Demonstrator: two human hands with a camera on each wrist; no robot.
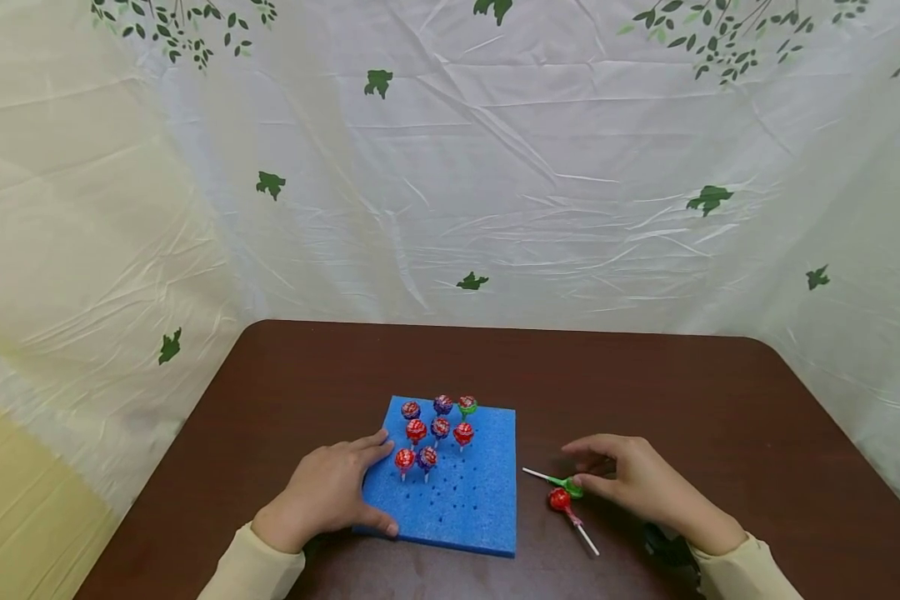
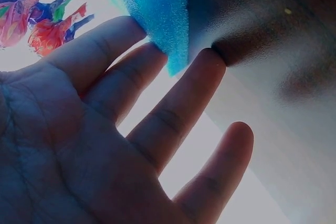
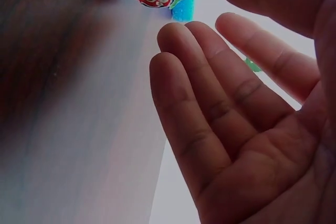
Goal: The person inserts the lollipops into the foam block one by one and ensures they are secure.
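Nearest the viewer, two cream sleeves reach onto a dark brown worktop. The left hand lies flat against the near left edge of a blue foam board, its grip wide and relaxed: the thumb lies along the board's near corner and the straight fingers touch its left side, holding nothing. The left wrist view shows those fingertips meeting the foam's edge. Just right of the board, the right hand hovers low over the worktop with a loose, open grip, fingers straight and closing on nothing. At its fingertips lies a green lollipop, its white stick pointing left toward the board; whether the fingers touch it cannot be told. A red lollipop lies just nearer than the green one, its stick angled toward the viewer and to the right. Beyond the left hand's fingertips, eight wrapped lollipops, red, purple and green, stand upright in the far left part of the board; empty holes dot the part nearer the viewer. Behind the worktop hangs a wrinkled white sheet printed with green leaves.
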